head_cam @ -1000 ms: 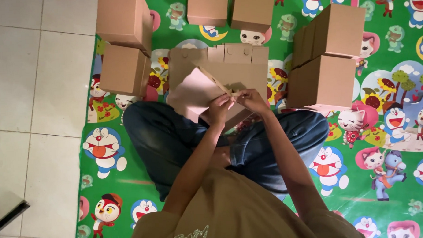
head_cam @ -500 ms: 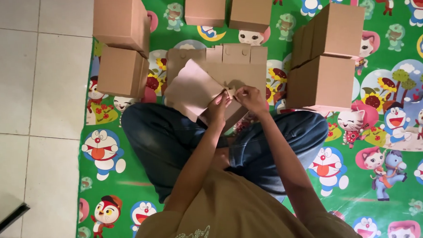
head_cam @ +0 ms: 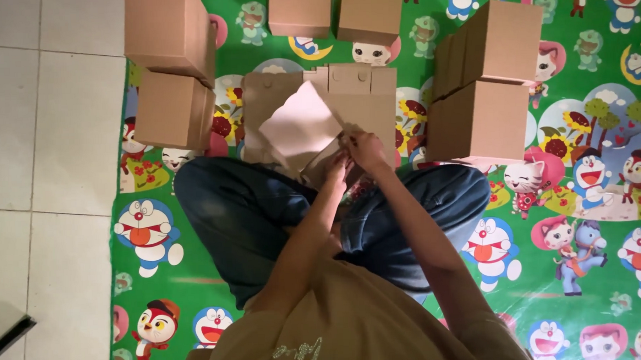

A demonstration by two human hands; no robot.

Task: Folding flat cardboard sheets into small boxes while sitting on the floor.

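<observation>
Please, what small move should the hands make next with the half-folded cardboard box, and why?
Probably press the raised flap down onto the half-folded box. The left hand and right hand both pinch the box's edge over the lap, while that pale flap stands open, tilted to the left. The finished boxes nearby are all closed.

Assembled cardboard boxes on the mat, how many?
6: two stacked at left, two at top centre, two stacked at right. More may sit beyond the frame.
</observation>
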